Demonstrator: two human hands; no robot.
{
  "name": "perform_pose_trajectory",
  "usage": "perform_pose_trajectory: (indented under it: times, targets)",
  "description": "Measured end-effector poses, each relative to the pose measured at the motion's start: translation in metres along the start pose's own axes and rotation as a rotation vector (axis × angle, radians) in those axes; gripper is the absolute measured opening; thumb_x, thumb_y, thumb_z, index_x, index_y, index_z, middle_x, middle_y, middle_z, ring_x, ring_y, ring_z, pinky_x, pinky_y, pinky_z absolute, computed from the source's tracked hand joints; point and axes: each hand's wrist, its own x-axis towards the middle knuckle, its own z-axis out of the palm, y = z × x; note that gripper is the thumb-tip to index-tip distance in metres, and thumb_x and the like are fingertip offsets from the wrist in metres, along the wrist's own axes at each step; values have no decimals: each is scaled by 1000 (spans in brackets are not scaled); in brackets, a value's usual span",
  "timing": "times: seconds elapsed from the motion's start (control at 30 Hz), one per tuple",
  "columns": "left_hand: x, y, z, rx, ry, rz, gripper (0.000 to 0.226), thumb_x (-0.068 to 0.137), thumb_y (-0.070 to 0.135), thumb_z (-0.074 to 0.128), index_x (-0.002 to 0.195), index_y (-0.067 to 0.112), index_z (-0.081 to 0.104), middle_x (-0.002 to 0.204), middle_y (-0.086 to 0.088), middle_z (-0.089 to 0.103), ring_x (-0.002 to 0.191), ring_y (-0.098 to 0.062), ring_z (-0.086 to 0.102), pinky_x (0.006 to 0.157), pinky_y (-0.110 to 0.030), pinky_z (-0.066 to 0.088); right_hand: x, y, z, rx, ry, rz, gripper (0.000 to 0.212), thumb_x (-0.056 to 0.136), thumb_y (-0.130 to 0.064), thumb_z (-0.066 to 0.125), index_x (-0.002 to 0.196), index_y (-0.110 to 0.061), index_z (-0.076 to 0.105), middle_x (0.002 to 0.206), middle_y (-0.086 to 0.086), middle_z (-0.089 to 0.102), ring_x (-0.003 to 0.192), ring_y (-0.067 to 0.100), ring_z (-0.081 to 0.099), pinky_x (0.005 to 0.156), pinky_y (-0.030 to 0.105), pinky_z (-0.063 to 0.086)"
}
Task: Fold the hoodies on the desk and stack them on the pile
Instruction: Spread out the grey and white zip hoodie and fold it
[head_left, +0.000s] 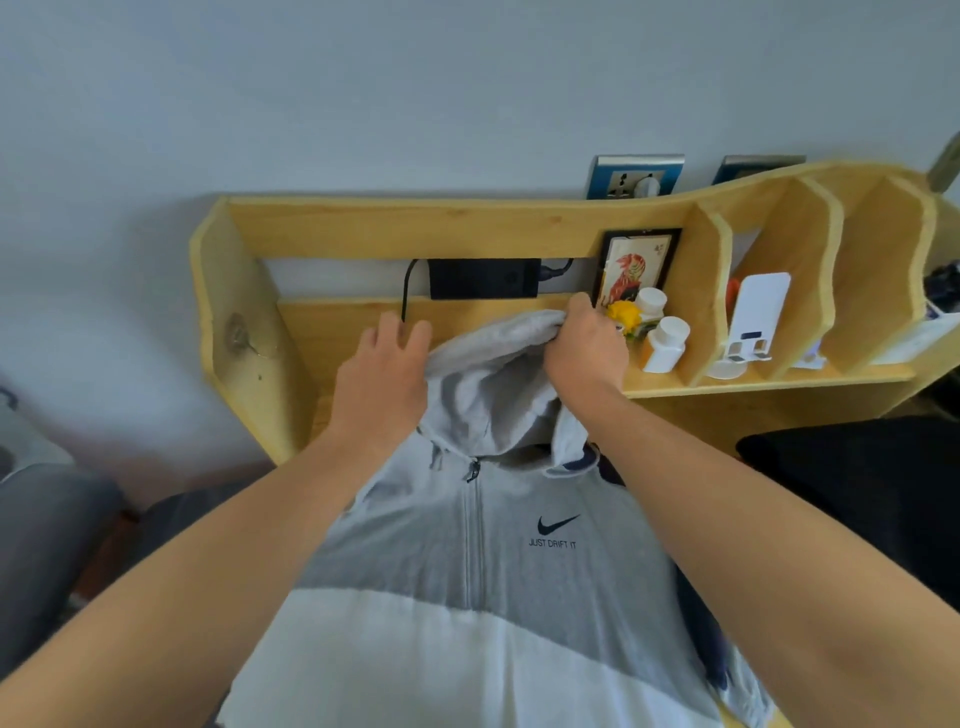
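A grey and white zip hoodie lies front up on the desk, its zipper closed and a dark swoosh logo on the chest. Its hood points toward the wooden shelf. My right hand grips the hood's upper right edge, fingers curled round the fabric. My left hand rests on the hood's left side with fingers spread and fairly straight; the thumb is hidden. Dark fabric peeks out from under the hoodie by the right shoulder.
A wooden desk shelf stands against the wall, with a black power adapter, a framed picture, white bottles and a white holder. A black cloth lies at right; grey fabric at left.
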Motion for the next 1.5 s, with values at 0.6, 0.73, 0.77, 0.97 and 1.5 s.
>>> perform_pose_trajectory:
  times: [0.6,0.73,0.77,0.97,1.5]
  targets:
    - [-241,12,83,-558,-647,-848,16,99,29,52,90,18,58,88,0,61,84,-23,61,73,-39,47,-246,180,58,73,-573,175,15,98,-23,52,83,-21,49,81,-3,55,73,28,58,67,40,47]
    - [-228,40,108,-671,-647,-1187,52,92,51,63,118,10,46,111,-11,56,99,-37,61,85,-48,56,-215,136,82,314,-608,630,41,85,-55,60,107,-27,40,101,-2,57,82,25,64,72,38,55]
    - [-228,42,114,-708,-616,-1325,66,88,54,67,128,8,40,122,-15,52,106,-41,59,87,-53,58,-211,131,86,351,-602,724,50,79,-59,61,109,-27,37,107,-3,53,87,27,66,78,43,58]
    - [-217,25,134,-696,-529,-1568,67,97,42,56,145,1,34,145,-26,41,125,-48,52,98,-57,52,-178,134,114,377,-701,883,32,86,-31,65,107,-9,58,101,15,63,89,35,66,85,48,60]
    - [-188,-29,69,-1834,-559,-1365,39,77,4,39,94,6,74,100,-11,74,99,-29,68,84,-39,55,-125,152,102,787,-818,870,23,86,9,44,83,-11,55,79,6,48,66,16,42,58,25,38]
